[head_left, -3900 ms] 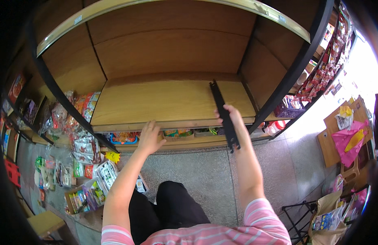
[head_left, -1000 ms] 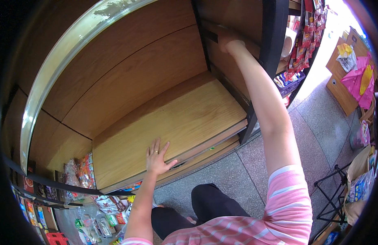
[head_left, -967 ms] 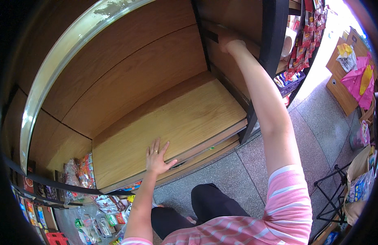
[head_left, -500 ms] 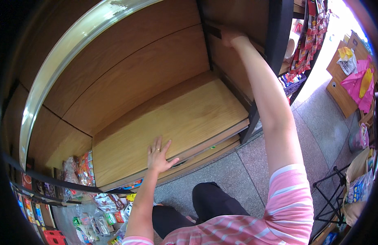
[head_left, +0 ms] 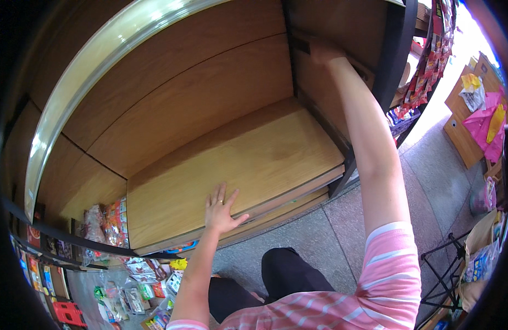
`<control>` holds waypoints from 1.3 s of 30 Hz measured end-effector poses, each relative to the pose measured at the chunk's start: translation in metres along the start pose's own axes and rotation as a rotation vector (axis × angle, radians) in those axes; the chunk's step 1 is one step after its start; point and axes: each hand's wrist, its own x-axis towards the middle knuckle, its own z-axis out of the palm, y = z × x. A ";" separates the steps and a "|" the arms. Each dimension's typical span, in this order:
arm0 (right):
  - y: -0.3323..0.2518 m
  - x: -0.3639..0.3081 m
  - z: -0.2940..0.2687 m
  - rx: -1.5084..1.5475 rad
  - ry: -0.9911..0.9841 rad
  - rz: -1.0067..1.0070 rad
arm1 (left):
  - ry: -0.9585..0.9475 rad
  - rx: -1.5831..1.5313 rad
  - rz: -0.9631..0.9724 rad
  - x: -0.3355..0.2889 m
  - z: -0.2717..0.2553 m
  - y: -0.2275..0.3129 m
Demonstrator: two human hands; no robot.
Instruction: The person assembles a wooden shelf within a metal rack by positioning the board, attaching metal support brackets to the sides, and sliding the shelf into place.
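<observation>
My left hand (head_left: 221, 213) rests on the front part of a light wooden shelf board (head_left: 270, 143), fingers spread, a ring on one finger. Nothing is held in it. High up at the right side panel (head_left: 320, 85) of the shelving unit, my right hand (head_left: 326, 53) reaches inside with the arm stretched out. It lies over a dark strip (head_left: 301, 45) on that panel. Its fingers are in shadow, so I cannot see whether they grip anything. Wooden back panels (head_left: 204, 93) stand behind the board.
A pale curved shelf edge (head_left: 67, 93) arches across the upper left. Packaged snacks (head_left: 115, 223) stand left of the board, with more packets (head_left: 146, 275) on the floor below. Red sachets (head_left: 429, 71) hang beyond the dark post (head_left: 394, 60). A black folding frame (head_left: 446, 269) stands at right.
The whole view has shifted slightly, so the shelving sits a little further right. Both hands keep their places, the left on the board and the right at the side panel.
</observation>
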 end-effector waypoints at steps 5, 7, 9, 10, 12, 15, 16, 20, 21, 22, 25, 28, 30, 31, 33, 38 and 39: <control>0.015 0.007 0.016 -0.098 0.112 0.049 | 0.014 -0.022 0.006 -0.001 0.001 -0.001; 0.022 0.005 0.018 -0.122 0.179 0.063 | 0.023 -0.031 0.014 0.000 0.000 0.000; 0.030 0.008 0.024 -0.162 0.280 0.169 | 0.034 -0.036 0.025 0.003 -0.001 0.002; 0.023 0.008 0.022 -0.169 0.212 0.212 | 0.028 -0.029 0.014 0.000 -0.002 0.000; 0.006 0.003 0.014 -0.200 0.072 0.315 | 0.013 -0.024 0.006 -0.002 0.000 -0.001; -0.008 -0.002 0.018 -0.221 0.018 0.363 | -0.001 -0.022 0.001 -0.002 0.002 -0.001; -0.007 -0.003 0.020 -0.195 0.020 0.379 | 0.006 -0.018 0.004 -0.001 0.001 -0.001; -0.005 -0.019 0.033 -0.161 0.132 0.367 | 0.005 -0.015 -0.002 0.000 -0.001 0.002; -0.005 -0.023 0.035 -0.171 0.188 0.347 | 0.007 -0.014 -0.005 -0.001 -0.001 0.001; -0.006 -0.024 0.034 -0.155 0.163 0.362 | 0.007 -0.014 -0.006 -0.002 -0.001 0.000; -0.006 -0.022 0.034 -0.138 0.079 0.382 | 0.009 -0.017 -0.010 -0.003 -0.001 -0.001; 0.007 -0.016 0.045 -0.162 0.039 0.371 | 0.003 -0.020 -0.012 -0.002 -0.001 -0.001; 0.013 -0.011 0.051 -0.139 0.106 0.373 | 0.000 -0.017 -0.018 -0.002 -0.003 -0.002; 0.009 -0.011 0.050 -0.145 0.100 0.365 | -0.005 -0.015 -0.025 -0.004 -0.002 -0.004; 0.002 -0.015 0.043 -0.164 0.098 0.347 | -0.008 -0.015 -0.037 -0.005 -0.004 -0.005; 0.012 -0.008 0.049 -0.208 0.101 0.343 | -0.025 -0.057 -0.039 -0.004 -0.004 -0.001; 0.009 -0.008 0.049 -0.222 0.077 0.360 | -0.023 -0.060 -0.043 -0.005 -0.005 -0.002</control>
